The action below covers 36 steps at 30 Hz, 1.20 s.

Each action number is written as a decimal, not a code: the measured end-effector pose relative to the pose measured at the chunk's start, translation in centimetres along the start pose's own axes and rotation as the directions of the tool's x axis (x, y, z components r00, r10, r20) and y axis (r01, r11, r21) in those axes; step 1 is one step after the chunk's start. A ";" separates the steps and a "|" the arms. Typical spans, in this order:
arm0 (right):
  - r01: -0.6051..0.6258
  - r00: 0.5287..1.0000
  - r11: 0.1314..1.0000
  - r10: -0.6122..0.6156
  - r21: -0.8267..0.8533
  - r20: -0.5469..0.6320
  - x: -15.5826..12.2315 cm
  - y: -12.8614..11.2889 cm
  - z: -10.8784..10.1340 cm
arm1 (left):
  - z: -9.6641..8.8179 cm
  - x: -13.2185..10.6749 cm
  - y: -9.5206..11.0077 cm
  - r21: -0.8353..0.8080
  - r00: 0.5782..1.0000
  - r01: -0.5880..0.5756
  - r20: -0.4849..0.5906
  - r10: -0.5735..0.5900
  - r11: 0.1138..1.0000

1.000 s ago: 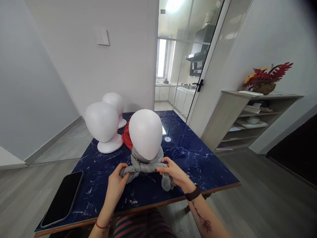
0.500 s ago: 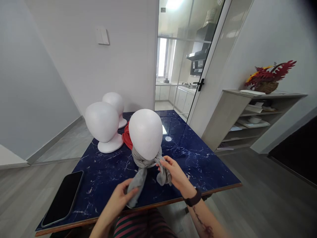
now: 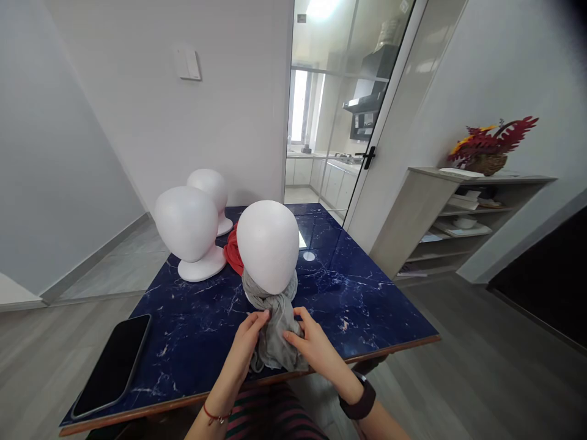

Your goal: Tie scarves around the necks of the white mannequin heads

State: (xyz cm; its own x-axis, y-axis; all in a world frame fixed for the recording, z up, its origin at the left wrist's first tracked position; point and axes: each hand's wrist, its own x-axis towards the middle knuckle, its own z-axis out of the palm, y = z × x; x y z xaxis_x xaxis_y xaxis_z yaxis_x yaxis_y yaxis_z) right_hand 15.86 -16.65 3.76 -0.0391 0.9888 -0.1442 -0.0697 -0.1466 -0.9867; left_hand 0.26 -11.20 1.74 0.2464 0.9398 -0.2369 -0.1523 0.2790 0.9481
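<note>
A: Item one, your grey scarf (image 3: 276, 343): it is wrapped around the neck of the nearest white head (image 3: 267, 244), with its loose length hanging forward to the near edge of the tabletop (image 3: 367, 305).

B: And your hands? Your left hand (image 3: 247, 335) pinches the scarf's left edge just below the neck; your right hand (image 3: 317, 349) pinches its right side, thumb in front.

A: Handling, in my judgement: light, soft and limp, with no stiffness to hold a fold. Take it near the neck, broadly, between thumb and fingers — a grip on the thin edge alone may drag or crease it.

B: Mind the head as well. It looks light, like foam, so a hard pull could tip it towards you.

A: Surroundings: a red cloth (image 3: 233, 253) lies behind it on your left, beside two more white heads (image 3: 187, 223). Your phone (image 3: 112, 366) rests at the left corner — well apart from the scarf.
</note>
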 end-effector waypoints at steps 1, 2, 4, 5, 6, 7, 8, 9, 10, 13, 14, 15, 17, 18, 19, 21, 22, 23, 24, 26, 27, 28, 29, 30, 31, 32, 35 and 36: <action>-0.006 0.999 0.998 0.004 0.055 0.043 -0.1 -0.1 0.2 | 0.5 0.0 0.1 0.005 1.000 0.019 0.015 -0.020 1.000; -0.022 0.997 0.996 0.015 0.087 0.082 -0.2 -0.2 0.3 | 0.8 0.0 0.1 -0.001 0.999 0.032 0.022 -0.032 0.999; -0.039 0.992 0.999 0.037 0.014 0.122 -0.3 -0.1 0.0 | 1.1 0.1 0.1 -0.059 0.999 0.040 0.029 -0.039 0.997; -0.025 0.993 0.996 0.034 -0.080 0.109 -0.2 0.0 -0.5 | 1.1 0.2 0.0 -0.099 0.999 0.042 0.027 -0.040 0.994; 0.005 0.998 0.983 0.008 -0.183 0.069 -0.1 0.2 -1.0 | 1.0 0.2 -0.1 -0.134 0.999 0.044 0.023 -0.041 0.990; 0.041 0.999 0.961 -0.040 -0.272 0.008 0.2 0.4 -1.6 | 0.8 0.3 -0.2 -0.158 0.999 0.046 0.021 -0.043 0.986; 0.070 0.993 0.939 -0.098 -0.337 -0.067 0.6 0.6 -2.0 | 0.7 0.3 -0.2 -0.171 0.999 0.050 0.019 -0.047 0.984; 0.088 0.978 0.924 -0.152 -0.373 -0.145 1.0 0.8 -2.4 | 0.7 0.3 -0.2 -0.179 0.998 0.054 0.017 -0.052 0.982; 0.098 0.962 0.916 -0.188 -0.388 -0.200 1.4 0.9 -2.5 | 0.7 0.2 -0.1 -0.185 0.998 0.055 0.015 -0.053 0.981; 0.133 0.973 0.930 -0.188 -0.342 -0.133 2.6 1.4 -1.8 | 1.2 -0.1 0.2 -0.225 1.000 0.028 0.017 -0.025 0.974; 0.154 0.978 0.938 -0.190 -0.312 -0.087 2.8 1.6 -1.5 | 1.3 -0.2 0.3 -0.245 1.000 0.019 0.019 -0.015 0.969; 0.175 0.977 0.940 -0.203 -0.294 -0.065 3.0 1.8 -1.2 | 1.4 -0.2 0.3 -0.257 1.000 0.018 0.018 -0.013 0.966; 0.194 0.969 0.929 -0.232 -0.315 -0.088 3.0 2.2 -0.9 | 1.3 -0.3 0.2 -0.242 1.000 0.018 -0.007 -0.020 0.970; 0.190 0.965 0.919 -0.240 -0.344 -0.109 2.9 2.4 -0.9 | 1.1 -0.4 0.0 -0.200 1.000 0.002 -0.030 -0.008 0.980; 0.180 0.963 0.911 -0.241 -0.371 -0.125 2.7 2.5 -0.9 | 0.9 -0.5 -0.2 -0.130 0.998 -0.030 -0.051 0.024 0.991; 0.164 0.963 0.899 -0.236 -0.406 -0.134 2.1 2.6 -1.0 | 0.4 -0.8 -0.8 0.086 0.989 -0.135 -0.049 0.139 0.987; 0.163 0.961 0.893 -0.240 -0.419 -0.136 1.7 2.6 -0.9 | 0.2 -1.1 -1.1 0.214 0.979 -0.192 -0.022 0.201 0.958; 0.167 0.960 0.885 -0.246 -0.435 -0.131 1.4 2.6 -0.8 | 0.1 -1.4 -1.4 0.335 0.969 -0.237 0.013 0.247 0.912; 0.174 0.962 0.874 -0.250 -0.454 -0.112 1.1 2.6 -0.7 | 0.0 -1.8 -1.7 0.434 0.960 -0.268 0.043 0.278 0.860; 0.194 0.970 0.864 -0.240 -0.464 -0.040 0.8 2.5 -0.6 | 0.0 -2.4 -2.1 0.542 0.951 -0.294 0.083 0.299 0.787; 0.197 0.974 0.872 -0.226 -0.448 -0.012 0.8 2.6 -0.8 | 0.0 -2.7 -2.3 0.558 0.952 -0.293 0.093 0.292 0.777; 0.189 0.977 0.885 -0.213 -0.425 -0.008 1.1 2.6 -1.3 | -0.2 -2.8 -2.3 0.557 0.955 -0.285 0.097 0.280 0.780; 0.174 0.978 0.899 -0.205 -0.403 -0.035 1.5 2.6 -2.1 | -0.5 -2.8 -2.3 0.550 0.958 -0.276 0.093 0.271 0.788; 0.155 0.975 0.908 -0.204 -0.389 -0.088 2.1 2.7 -3.1 | -1.0 -2.7 -2.3 0.547 0.959 -0.269 0.077 0.273 0.793; 0.137 0.964 0.909 -0.213 -0.394 -0.157 2.8 2.7 -4.2 | -1.7 -2.4 -2.1 0.551 0.956 -0.267 0.048 0.289 0.791; 0.122 0.947 0.898 -0.233 -0.423 -0.222 3.6 2.7 -5.5 | -2.6 -1.9 -1.8 0.562 0.948 -0.268 0.009 0.318 0.782; 0.115 0.912 0.788 -0.325 -0.605 -0.250 6.7 2.5 -8.5 | -5.3 0.7 -0.5 0.628 0.909 -0.287 -0.061 0.413 0.723; 0.126 0.918 0.728 -0.343 -0.674 -0.200 7.7 2.4 -9.0 | -6.1 1.9 0.1 0.664 0.906 -0.284 -0.050 0.420 0.692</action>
State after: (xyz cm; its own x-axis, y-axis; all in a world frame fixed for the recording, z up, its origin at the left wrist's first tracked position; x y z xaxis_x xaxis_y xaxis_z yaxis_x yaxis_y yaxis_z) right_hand 24.38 -9.13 -0.39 0.1869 0.9635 0.1916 0.6160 0.0370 -0.7869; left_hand -5.09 -8.15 0.06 0.1115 0.9786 0.1729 0.4596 -0.2051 0.8641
